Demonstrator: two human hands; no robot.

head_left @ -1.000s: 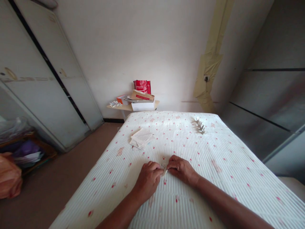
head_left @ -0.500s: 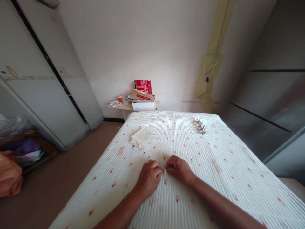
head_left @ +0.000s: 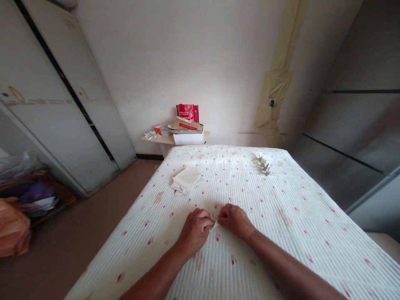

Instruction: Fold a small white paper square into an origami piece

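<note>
Between both hands, low over the bed, is a small folded piece of paper [head_left: 215, 225], mostly covered by fingers. My left hand [head_left: 196, 231] pinches its left side, fingers curled. From the other side my right hand [head_left: 233, 218] grips it with thumb and fingers closed. Farther off on the bed, to the left, lies a loose stack of printed paper sheets [head_left: 186, 180]. Toward the far right of the bed sits a small cluster of folded paper pieces [head_left: 263, 165], grey-white with pointed tips.
The bed's white ribbed cover [head_left: 237, 191] carries red dots. Behind it, a small table [head_left: 167, 140] holds a white box [head_left: 188, 138], a red bag [head_left: 186, 112] and more white folded pieces [head_left: 152, 135]. Wardrobe doors [head_left: 68, 108] stand left; an orange bag [head_left: 14, 229] lies low left.
The fingers have shifted slightly on the small paper, and its visible part between the hands now lies at a different slant. The sheet stack and the folded cluster stay put.
</note>
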